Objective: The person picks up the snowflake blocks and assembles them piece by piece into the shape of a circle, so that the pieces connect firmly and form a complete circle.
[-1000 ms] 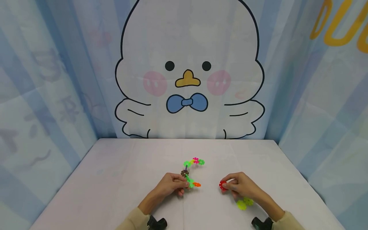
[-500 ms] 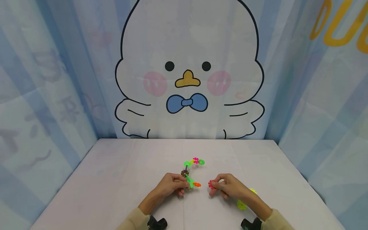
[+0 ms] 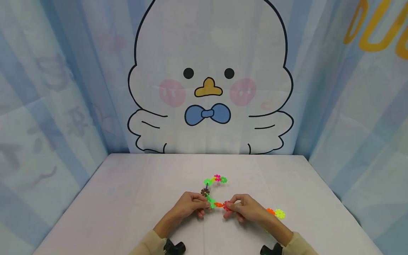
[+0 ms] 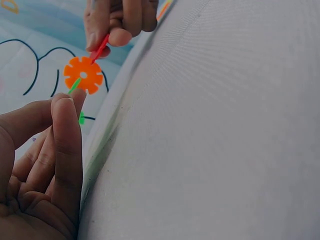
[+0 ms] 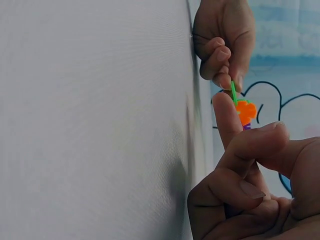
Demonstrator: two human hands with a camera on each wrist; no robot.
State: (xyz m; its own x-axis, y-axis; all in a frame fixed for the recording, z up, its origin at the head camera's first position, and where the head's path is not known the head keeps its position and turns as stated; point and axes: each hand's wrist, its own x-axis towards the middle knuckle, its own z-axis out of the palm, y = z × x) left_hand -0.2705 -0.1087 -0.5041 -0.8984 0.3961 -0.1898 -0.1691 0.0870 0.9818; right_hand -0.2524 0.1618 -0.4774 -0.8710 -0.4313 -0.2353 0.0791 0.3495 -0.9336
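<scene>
We see the left hand point(image 3: 192, 204) pinching a green notched plastic disc point(image 3: 212, 203), right hand point(image 3: 245, 208) pinching a red notched disc point(image 3: 226, 205), orange notched disc point(image 4: 84, 67) between

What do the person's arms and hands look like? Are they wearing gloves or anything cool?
No gloves! The left hand and right hand are bare, and no rings show on the fingers. The left sleeve and right sleeve are plain beige and end on the forearms. Near each sleeve's end is a chunky black gadget. I see no cables.
</scene>
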